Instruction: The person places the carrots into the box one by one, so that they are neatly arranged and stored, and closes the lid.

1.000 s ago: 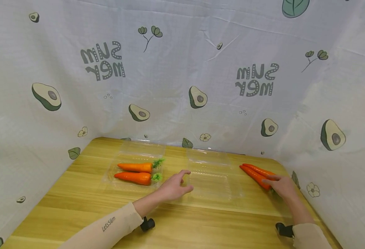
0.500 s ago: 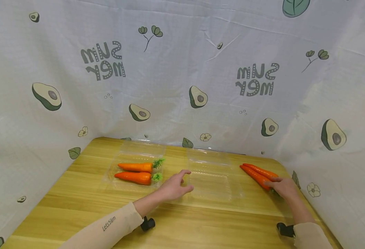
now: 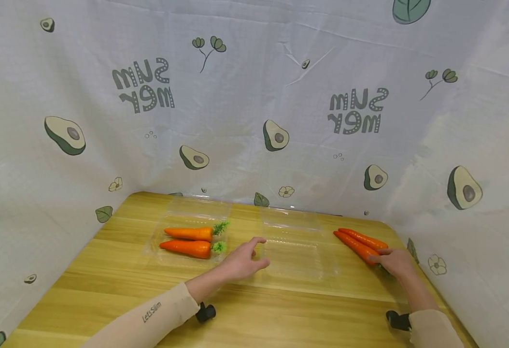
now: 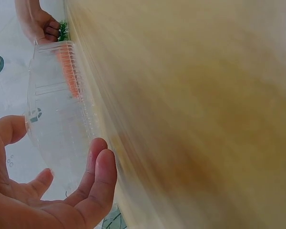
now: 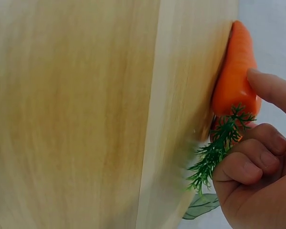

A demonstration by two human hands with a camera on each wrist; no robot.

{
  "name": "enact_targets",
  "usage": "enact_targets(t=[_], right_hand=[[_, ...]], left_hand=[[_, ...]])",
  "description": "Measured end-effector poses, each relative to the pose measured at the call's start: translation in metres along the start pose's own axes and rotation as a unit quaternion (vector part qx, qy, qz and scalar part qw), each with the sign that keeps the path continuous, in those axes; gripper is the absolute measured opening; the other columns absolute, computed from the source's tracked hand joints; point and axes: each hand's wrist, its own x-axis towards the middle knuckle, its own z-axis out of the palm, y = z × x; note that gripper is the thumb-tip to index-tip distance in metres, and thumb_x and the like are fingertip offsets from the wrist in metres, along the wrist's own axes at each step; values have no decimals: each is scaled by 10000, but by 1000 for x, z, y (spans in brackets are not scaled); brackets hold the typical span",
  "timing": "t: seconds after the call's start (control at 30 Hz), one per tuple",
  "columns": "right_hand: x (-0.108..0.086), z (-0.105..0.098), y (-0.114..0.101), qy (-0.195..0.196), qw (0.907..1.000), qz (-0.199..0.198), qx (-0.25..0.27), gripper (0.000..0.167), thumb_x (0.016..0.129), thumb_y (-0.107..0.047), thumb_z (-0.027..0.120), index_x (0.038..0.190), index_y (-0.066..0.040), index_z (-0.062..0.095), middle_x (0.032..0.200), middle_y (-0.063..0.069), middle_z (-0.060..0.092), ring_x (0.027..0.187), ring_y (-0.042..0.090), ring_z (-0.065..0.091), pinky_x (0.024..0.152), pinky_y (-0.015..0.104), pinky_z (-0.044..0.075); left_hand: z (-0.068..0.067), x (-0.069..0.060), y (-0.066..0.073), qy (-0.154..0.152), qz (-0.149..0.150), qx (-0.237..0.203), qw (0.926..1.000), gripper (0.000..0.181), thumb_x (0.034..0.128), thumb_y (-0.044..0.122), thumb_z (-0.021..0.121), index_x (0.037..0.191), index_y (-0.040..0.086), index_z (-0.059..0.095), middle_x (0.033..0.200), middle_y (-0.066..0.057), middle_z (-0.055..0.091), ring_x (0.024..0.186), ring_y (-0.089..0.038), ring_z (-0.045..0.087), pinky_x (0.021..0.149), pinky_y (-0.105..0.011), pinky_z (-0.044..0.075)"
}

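Pinching the front carrot (image 3: 354,245) by its thick end at frame right, the nearer right hand (image 3: 397,263) has the carrot's long axis running toward upper left, while the left hand (image 3: 242,261), fingers apart, holds nothing by the left edge of the tray (image 3: 292,243), mid-frame.

Two orange carrots (image 3: 356,247) lie slanted, right of an open clear plastic box (image 3: 292,258).

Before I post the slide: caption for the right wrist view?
Right hand, thumb on an orange carrot, fingers curled by the leafy green top.
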Motion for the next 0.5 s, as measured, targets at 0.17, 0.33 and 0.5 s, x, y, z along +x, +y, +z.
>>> enact_targets(t=[0.17,0.33,0.5], right_hand=[[0,0,-1,17,10000,-36,-77,786,889,-390,738,1367,177,478,1425,475,304,1260,602,378,1032,624,378],[1,0,-2,71,9997,-72,-238,755,885,-381,743,1336,179,510,1396,472,358,1213,579,432,1008,614,399],[2,-1,-2,102,9994,-76,-326,727,880,-377,748,1295,183,543,1343,458,428,1127,523,500,959,581,434]], left_hand=[[0,0,0,-1,11,-20,10000,643,944,381,695,1501,183,443,1190,-151,610,1024,-251,584,786,-445,503],[-1,-1,1,-10,11,-20,10000,649,946,380,692,1506,178,435,1189,-156,606,1012,-251,581,771,-438,499],[0,-1,1,1,18,-10,10000,646,947,381,691,1506,180,437,1190,-156,609,1016,-250,583,773,-440,501]])
